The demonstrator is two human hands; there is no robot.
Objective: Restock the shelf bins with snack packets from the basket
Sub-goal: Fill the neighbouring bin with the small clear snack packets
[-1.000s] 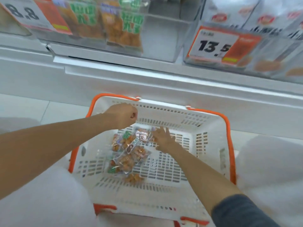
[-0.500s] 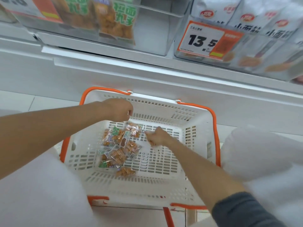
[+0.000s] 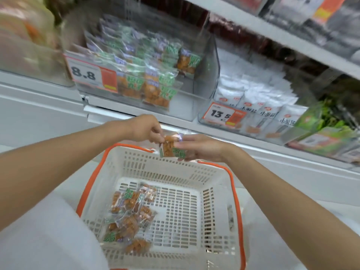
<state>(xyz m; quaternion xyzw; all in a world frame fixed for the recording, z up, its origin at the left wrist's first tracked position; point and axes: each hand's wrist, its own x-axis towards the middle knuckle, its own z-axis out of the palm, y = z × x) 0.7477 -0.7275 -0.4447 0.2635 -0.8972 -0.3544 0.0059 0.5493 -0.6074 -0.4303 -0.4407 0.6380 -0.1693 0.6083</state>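
Above far rim of white slotted plastic basket (image 3: pixel 194 172) with orange handles: one clear snack packet (image 3: pixel 169 147), orange pieces, green label. The left hand (image 3: pixel 143 128) pinches its top corner; right hand (image 3: pixel 202 148) grips its right edge. Loose packets (image 3: pixel 130 217) lie on the basket floor, left side.

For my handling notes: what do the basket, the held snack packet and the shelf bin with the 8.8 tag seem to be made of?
Basket: moulded rigid plastic, matte white with orange handles; slotted walls suggest it.
Snack packet: thin glossy clear film, probably plastic; the orange pieces show through.
Shelf bin: clear hard plastic, perhaps acrylic; packets are visible through its walls.
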